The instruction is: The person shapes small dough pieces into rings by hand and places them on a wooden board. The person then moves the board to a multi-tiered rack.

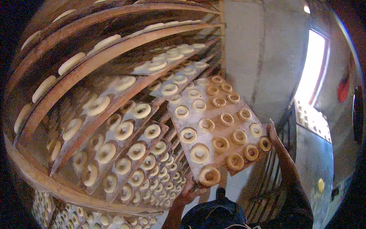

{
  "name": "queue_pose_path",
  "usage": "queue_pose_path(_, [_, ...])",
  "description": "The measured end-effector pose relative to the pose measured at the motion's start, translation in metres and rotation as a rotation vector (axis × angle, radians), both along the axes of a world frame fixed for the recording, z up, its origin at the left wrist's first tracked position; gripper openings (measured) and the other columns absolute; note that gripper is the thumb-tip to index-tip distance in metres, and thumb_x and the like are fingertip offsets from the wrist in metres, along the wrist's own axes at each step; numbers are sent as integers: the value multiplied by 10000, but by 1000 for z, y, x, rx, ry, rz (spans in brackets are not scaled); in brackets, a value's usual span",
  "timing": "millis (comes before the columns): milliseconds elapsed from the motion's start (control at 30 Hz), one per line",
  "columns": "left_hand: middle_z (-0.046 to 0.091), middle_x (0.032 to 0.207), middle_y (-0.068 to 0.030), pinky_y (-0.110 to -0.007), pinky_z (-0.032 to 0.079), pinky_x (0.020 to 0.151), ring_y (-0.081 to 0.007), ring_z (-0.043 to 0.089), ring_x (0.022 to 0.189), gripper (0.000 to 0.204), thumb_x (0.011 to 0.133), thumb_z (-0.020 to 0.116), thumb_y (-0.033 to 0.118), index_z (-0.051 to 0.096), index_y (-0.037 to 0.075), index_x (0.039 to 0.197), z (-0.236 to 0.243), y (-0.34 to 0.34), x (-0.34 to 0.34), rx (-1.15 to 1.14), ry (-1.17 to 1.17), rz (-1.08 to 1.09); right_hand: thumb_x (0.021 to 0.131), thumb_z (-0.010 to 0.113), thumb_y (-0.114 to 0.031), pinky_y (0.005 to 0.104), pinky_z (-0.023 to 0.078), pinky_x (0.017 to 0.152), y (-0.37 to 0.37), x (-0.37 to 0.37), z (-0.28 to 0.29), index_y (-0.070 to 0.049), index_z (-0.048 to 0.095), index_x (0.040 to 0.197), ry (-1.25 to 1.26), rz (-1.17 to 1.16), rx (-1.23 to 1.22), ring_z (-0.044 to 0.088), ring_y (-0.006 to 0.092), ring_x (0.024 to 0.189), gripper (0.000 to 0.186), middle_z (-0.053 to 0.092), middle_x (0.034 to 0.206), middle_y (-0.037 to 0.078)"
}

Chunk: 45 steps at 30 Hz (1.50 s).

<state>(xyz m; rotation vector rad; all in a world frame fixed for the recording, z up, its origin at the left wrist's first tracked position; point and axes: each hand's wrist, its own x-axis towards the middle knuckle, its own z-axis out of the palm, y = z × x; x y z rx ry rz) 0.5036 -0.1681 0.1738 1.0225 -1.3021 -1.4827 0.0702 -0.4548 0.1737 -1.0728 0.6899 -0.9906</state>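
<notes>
My two hands hold a wooden board (pixel 209 136) with several rows of raw dough rings (pixel 210 169) on it. Pale flour covers its left part, while bare brown wood shows on the right. At the near left corner my left hand (pixel 187 192) grips the edge, its fingers partly hidden below the board. My right hand (pixel 273 133) is closed on the right edge, fingertips showing near the corner. The board is tilted, and its far left side lies close to the shelves of a wooden rack (pixel 68 82).
The rack fills the left side, its tiers loaded with similar boards of dough rings (pixel 123 129). A grey wall (pixel 244 42) stands ahead. On the right are a bright window (pixel 313 63), another surface with small rings (pixel 319 124), and dark slats (pixel 267 187) low down.
</notes>
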Motion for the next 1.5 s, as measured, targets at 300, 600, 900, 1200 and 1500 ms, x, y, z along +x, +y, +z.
queue_pose_path(300, [399,1363,-102,-403,338,1074,-221,396,1279,869,758,760,157,214,47,1425,-11,-183,-61,-391,207,664,913,323,-632,377,513,794,-309,126,27,8,626,1034,30,39,173,632,235,829,718,668,979,114])
queue_pose_path(600, [401,1412,-60,-348,398,1032,-201,429,1271,885,708,699,82,239,52,1463,-5,-292,-26,-416,-35,1085,906,379,-577,375,514,793,-510,254,19,-8,604,1078,-23,136,139,628,234,832,635,656,1004,110])
queue_pose_path(900, [317,1484,-53,-321,381,1022,-179,310,1361,815,769,581,70,190,51,1485,-14,-312,-9,-408,-141,1140,900,434,-523,373,514,791,-577,336,13,-24,581,1121,-28,218,90,625,233,835,565,645,1029,107])
queue_pose_path(1200, [459,1370,-124,-354,410,1026,-209,462,1243,684,847,598,157,285,-43,1421,-9,-325,-28,-494,254,1217,893,490,-468,372,514,789,-593,302,-33,-40,559,1165,9,245,115,622,232,838,512,634,1055,104])
queue_pose_path(1500, [561,1237,-112,-348,522,922,-195,565,1106,476,931,593,165,434,-60,1319,8,-328,-10,-466,273,1410,886,546,-413,370,515,788,-583,335,-40,-55,537,1209,21,251,77,619,231,841,482,622,1080,101])
